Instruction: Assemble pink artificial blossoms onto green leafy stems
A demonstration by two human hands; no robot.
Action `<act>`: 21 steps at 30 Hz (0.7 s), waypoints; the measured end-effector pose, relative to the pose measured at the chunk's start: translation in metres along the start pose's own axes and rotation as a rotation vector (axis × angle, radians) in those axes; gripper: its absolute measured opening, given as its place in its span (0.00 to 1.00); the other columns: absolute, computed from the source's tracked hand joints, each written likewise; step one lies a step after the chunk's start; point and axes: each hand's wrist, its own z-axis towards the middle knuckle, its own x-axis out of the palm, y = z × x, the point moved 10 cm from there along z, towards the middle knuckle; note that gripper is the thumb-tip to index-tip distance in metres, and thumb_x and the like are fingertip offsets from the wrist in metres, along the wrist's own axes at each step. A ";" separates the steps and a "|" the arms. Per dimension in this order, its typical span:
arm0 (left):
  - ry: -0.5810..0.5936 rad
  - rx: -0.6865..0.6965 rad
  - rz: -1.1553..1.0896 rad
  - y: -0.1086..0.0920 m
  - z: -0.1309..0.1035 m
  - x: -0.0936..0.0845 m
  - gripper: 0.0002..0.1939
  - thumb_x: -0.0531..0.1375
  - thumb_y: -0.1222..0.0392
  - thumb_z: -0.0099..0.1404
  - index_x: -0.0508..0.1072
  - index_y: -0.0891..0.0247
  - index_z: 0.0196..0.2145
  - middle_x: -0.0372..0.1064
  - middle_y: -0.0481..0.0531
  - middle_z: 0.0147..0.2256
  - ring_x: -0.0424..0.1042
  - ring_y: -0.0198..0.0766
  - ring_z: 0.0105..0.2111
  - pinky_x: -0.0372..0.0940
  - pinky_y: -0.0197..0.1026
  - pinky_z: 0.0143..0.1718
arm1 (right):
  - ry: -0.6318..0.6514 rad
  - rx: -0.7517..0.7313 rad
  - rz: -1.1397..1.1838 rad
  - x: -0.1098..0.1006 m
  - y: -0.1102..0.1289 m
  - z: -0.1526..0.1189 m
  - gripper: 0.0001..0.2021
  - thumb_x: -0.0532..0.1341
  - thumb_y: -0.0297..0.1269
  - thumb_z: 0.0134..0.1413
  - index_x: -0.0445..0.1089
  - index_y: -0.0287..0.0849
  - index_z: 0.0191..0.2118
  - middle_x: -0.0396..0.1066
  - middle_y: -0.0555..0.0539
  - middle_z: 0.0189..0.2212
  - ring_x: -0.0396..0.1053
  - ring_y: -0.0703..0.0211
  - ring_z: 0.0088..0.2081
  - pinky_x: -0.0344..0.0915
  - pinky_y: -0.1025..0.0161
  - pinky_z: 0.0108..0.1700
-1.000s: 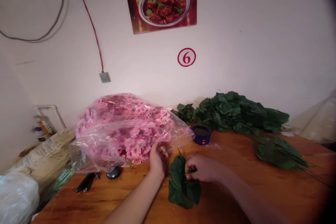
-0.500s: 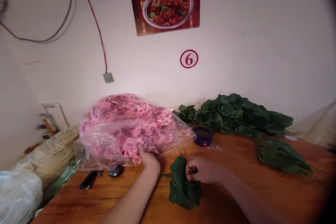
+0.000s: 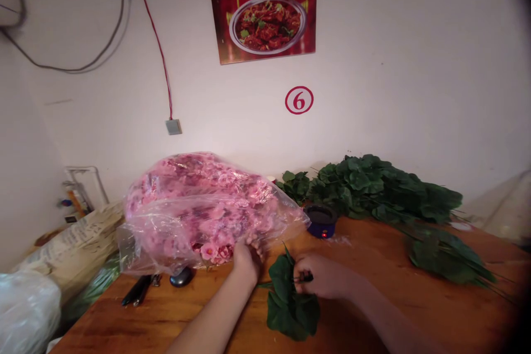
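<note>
My right hand (image 3: 317, 275) is closed in a pinch on a spray of green artificial leaves (image 3: 284, 304), near the stem; a small dark piece shows between the fingers. The leaves hang low over the table. To its left, my left hand (image 3: 246, 261) is at the front edge of a clear plastic bag (image 3: 157, 215) full of pink artificial flowers (image 3: 218, 251). Its fingers are curled and partly hidden, so what they hold, if anything, cannot be made out. Several pink blossoms stick out of the bag beside this hand.
A blue pot with a red light (image 3: 321, 222) stands behind my right hand. Heaped green leaves (image 3: 369, 185) lie along the wall, with another leaf bunch (image 3: 450, 254) at the right. A black-handled tool (image 3: 136, 289) and a dark round object (image 3: 181, 277) lie at the front left of the wooden table (image 3: 124, 326).
My left hand has drawn back from the blossoms and moved slightly right, its fingers now curled. My right hand keeps the leaf spray almost in place. The view has tilted up slightly.
</note>
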 end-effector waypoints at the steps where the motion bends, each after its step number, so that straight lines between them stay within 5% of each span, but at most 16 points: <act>1: 0.040 -0.074 0.034 0.009 -0.002 0.005 0.12 0.52 0.59 0.56 0.54 0.60 0.18 0.48 0.42 0.12 0.51 0.31 0.11 0.47 0.34 0.15 | 0.007 0.000 -0.003 0.000 0.001 0.000 0.03 0.63 0.29 0.40 0.72 0.42 0.26 0.70 0.49 0.28 0.65 0.60 0.29 0.57 0.65 0.29; 8: 0.188 -0.318 0.271 0.047 -0.017 0.021 0.10 0.55 0.59 0.49 0.62 0.63 0.14 0.58 0.48 0.11 0.56 0.33 0.12 0.49 0.34 0.15 | 0.034 -0.006 -0.079 0.002 0.004 -0.001 0.04 0.62 0.29 0.43 0.72 0.40 0.29 0.69 0.50 0.30 0.65 0.64 0.31 0.57 0.68 0.31; 14: 0.240 -0.227 0.362 0.042 -0.024 0.029 0.09 0.57 0.61 0.46 0.62 0.63 0.13 0.57 0.44 0.11 0.53 0.30 0.12 0.46 0.33 0.16 | -0.028 0.005 0.086 -0.019 0.007 -0.005 0.10 0.62 0.37 0.48 0.71 0.41 0.38 0.68 0.50 0.29 0.64 0.62 0.31 0.59 0.67 0.32; 21: 0.280 -0.129 0.468 0.032 -0.034 0.035 0.08 0.59 0.65 0.44 0.63 0.64 0.13 0.61 0.45 0.14 0.57 0.31 0.16 0.49 0.34 0.20 | -0.346 -0.011 0.313 -0.059 0.011 -0.010 0.24 0.59 0.48 0.53 0.62 0.45 0.54 0.69 0.47 0.39 0.66 0.57 0.39 0.62 0.61 0.41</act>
